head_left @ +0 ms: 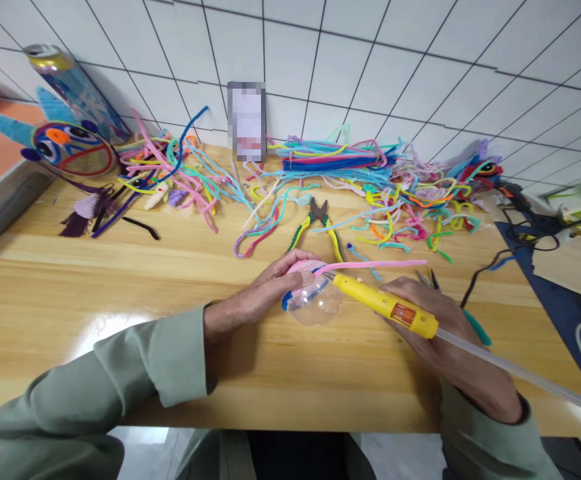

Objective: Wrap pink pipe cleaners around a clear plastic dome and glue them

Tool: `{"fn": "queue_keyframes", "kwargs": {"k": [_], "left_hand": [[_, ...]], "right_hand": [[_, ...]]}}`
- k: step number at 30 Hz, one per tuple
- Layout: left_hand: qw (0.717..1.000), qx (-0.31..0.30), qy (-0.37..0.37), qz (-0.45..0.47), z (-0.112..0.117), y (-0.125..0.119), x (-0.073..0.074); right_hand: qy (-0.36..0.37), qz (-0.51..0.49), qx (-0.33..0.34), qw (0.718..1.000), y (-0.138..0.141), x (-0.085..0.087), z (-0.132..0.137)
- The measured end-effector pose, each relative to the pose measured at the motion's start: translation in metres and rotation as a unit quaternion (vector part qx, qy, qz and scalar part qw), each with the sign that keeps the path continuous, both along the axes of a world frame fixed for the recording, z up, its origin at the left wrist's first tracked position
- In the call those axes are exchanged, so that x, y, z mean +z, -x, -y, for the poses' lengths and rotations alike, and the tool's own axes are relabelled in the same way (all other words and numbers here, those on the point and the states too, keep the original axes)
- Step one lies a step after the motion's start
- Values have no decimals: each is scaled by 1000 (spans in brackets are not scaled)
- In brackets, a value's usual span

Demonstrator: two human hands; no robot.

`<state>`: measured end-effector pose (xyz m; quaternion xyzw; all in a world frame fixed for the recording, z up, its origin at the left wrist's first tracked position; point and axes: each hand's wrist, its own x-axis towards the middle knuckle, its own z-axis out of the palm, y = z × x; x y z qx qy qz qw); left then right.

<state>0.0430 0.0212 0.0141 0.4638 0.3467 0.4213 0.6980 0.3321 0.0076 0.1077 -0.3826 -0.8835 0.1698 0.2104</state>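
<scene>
My left hand [275, 283] is closed around a clear plastic ball [318, 310], whose upper part is covered with pink pipe cleaner and edged with a dark blue one. A loose pink pipe cleaner [380, 264] runs from the ball out to the right. In my right hand [430, 313] is a yellow glue gun [385, 300] with a long clear glue stick coming out of its back. Its metal nozzle meets the ball beside the pink pipe cleaner; whether it touches is hard to see.
Green-and-yellow pliers [319, 223] lie open behind the ball. Bundled pipe cleaners [335, 160] and loose pieces line the tiled wall, with a phone [247, 123] leaning there. A decorated ball face [75, 150] and a can [78, 93] stand at left. Cables [485, 273] run at right.
</scene>
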Motion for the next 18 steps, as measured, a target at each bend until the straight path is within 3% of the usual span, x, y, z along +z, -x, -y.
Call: {"fn": "queue_keyframes", "kwargs": {"k": [18], "left_hand": [[1000,-6,1,-17,-1,1,-2]], "right_hand": [[12,-7,13,1000,-1,-3,0]]}}
